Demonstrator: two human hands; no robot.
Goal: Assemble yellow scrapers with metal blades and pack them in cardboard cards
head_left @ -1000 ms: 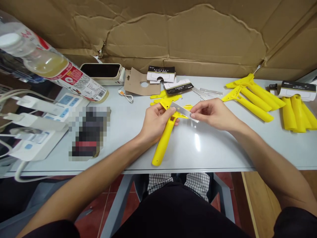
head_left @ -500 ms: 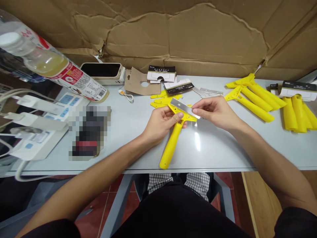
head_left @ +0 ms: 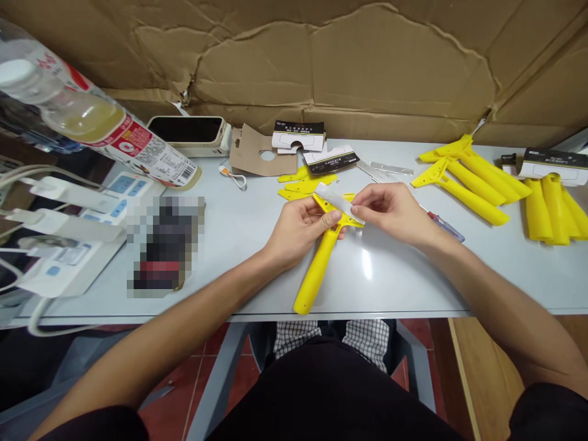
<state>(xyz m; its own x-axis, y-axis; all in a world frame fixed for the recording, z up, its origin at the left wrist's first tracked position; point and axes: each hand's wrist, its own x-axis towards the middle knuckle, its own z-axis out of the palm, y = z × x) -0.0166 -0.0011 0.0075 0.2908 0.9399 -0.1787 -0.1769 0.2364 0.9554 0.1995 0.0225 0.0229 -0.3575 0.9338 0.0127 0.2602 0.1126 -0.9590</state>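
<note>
My left hand (head_left: 301, 229) grips a yellow scraper (head_left: 316, 269) at its head, the thumb on top and the handle pointing down toward the table's front edge. Across the scraper's head lies a flat metal blade (head_left: 337, 201). The fingertips of my right hand (head_left: 390, 211) pinch this blade near its right end. Behind the hands are flat yellow pieces (head_left: 307, 182), and loose metal strips (head_left: 390, 168) lie to their right. A screwdriver (head_left: 445, 226) rests on the table by my right wrist.
Yellow handles with heads (head_left: 475, 193) and headless yellow handles (head_left: 551, 211) lie at the right. Black-and-white card packaging (head_left: 331, 160) is at the back. A bottle (head_left: 138, 144), power strips (head_left: 73, 257) and a pixelated object (head_left: 168, 245) occupy the left. Cardboard (head_left: 344, 67) stands behind.
My right hand has shifted slightly left, and the blade has moved a little left and tilted on the scraper's head. The screwdriver beside my right wrist has come into view.
</note>
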